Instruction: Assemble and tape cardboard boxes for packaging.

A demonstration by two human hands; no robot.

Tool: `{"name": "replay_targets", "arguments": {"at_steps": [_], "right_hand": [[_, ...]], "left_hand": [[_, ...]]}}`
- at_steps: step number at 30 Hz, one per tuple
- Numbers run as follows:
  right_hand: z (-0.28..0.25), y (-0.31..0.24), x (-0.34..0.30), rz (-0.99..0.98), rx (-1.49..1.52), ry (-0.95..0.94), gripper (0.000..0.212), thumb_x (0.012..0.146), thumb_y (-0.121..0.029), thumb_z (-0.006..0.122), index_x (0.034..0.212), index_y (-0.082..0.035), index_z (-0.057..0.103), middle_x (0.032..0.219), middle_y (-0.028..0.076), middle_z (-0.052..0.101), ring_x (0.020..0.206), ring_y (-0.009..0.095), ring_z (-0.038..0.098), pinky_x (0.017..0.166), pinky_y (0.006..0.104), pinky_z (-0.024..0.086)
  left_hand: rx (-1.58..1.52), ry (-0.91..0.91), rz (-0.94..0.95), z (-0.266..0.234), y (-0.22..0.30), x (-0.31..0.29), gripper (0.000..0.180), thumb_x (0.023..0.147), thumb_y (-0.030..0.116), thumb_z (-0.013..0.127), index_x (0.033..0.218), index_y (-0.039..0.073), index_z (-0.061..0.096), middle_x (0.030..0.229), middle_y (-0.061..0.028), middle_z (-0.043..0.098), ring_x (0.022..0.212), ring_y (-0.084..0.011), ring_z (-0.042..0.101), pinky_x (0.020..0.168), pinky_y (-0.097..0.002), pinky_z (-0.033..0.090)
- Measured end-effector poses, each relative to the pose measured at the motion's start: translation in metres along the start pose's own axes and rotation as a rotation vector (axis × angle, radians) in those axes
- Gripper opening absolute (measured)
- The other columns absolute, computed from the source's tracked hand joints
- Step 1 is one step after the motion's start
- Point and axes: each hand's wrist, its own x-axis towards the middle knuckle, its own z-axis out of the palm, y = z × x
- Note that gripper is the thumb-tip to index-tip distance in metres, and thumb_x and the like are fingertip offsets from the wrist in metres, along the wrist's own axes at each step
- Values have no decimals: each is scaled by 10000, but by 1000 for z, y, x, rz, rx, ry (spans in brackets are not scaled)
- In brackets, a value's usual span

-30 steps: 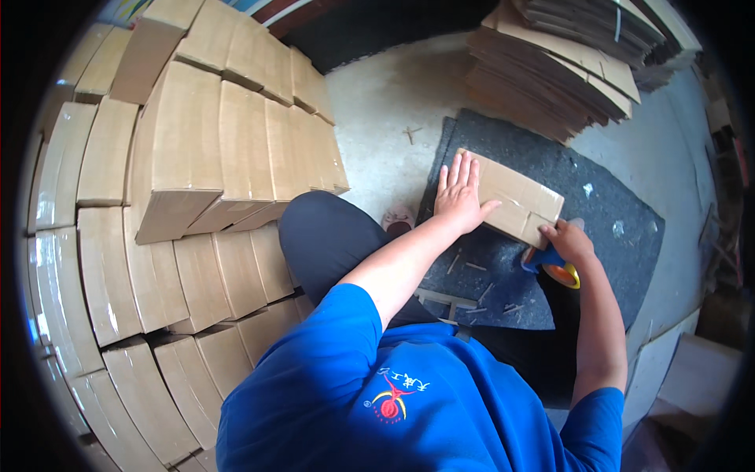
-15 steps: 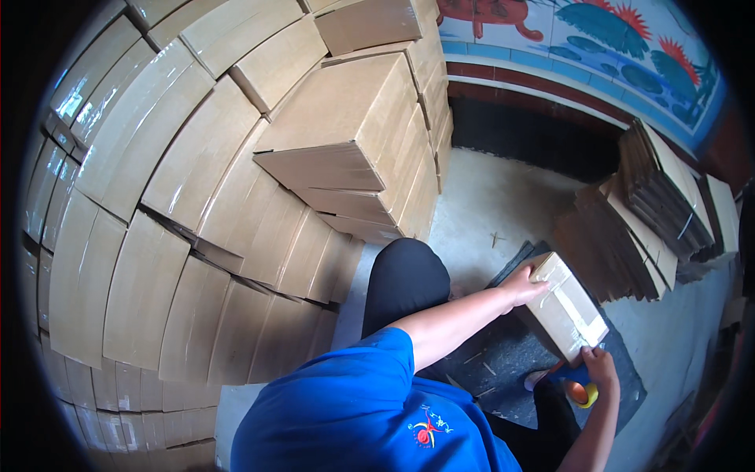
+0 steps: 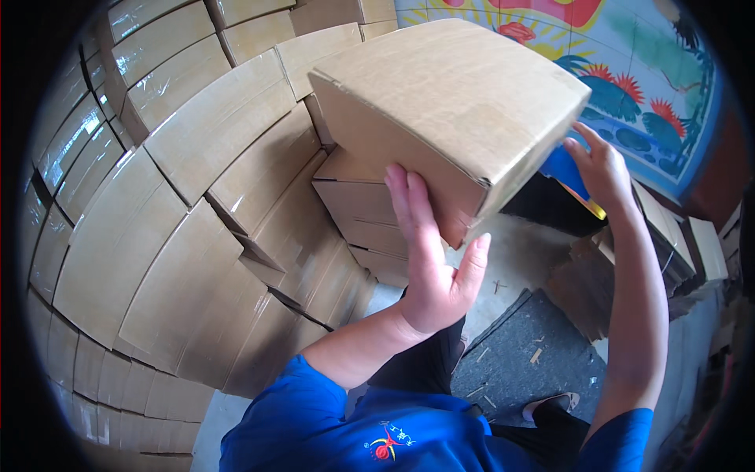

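A closed cardboard box [image 3: 456, 86] is raised in front of me at the height of the box stack, slightly tilted. My left hand [image 3: 432, 275] presses its long fingers against the box's near side, with the thumb at the lower corner. On the far right, my right hand [image 3: 604, 169] is curled round a blue tape dispenser [image 3: 562, 171], a yellow edge showing at its lower end. That hand is against or close to the box's right end; its exact contact is hidden. Whether the box's underside touches the stack cannot be told.
Stacked cardboard boxes [image 3: 228, 118] form a wall on the left, with another stack [image 3: 362, 204] behind the raised box. Bundled flat cardboard [image 3: 602, 271] stands at the right. A dark mat [image 3: 527, 346] with scraps lies by my feet. A painted tile wall [image 3: 629, 71] is beyond.
The box has come up from low over the mat to the stack's height. My left hand has shifted from its end to its side, and the right hand has risen with the tape dispenser.
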Motion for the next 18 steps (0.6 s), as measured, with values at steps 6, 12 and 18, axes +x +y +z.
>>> {"name": "replay_targets", "arguments": {"at_steps": [6, 12, 18], "right_hand": [[79, -81, 8, -93, -59, -18, 418, 898, -403, 619, 1236, -160, 659, 986, 160, 726, 944, 334, 694, 821, 430, 551], [106, -91, -19, -90, -42, -13, 344, 931, -365, 566, 1191, -164, 669, 900, 149, 726, 859, 331, 704, 778, 433, 553], [77, -44, -81, 73, 66, -135, 356, 917, -383, 634, 1165, -135, 692, 859, 144, 731, 825, 320, 714, 777, 414, 560]], "left_hand": [[497, -72, -264, -26, -58, -7, 849, 892, 140, 670, 1556, 28, 154, 1601, -292, 90, 1497, -442, 80, 1197, -547, 110], [782, -210, -270, -38, -97, 3, 887, 844, 307, 698, 1544, 68, 208, 1603, -268, 134, 1478, -479, 121, 1154, -664, 95], [773, -109, -354, -39, -151, 15, 862, 876, 354, 667, 1537, 34, 217, 1575, -285, 214, 1486, -440, 152, 1174, -622, 108]]}}
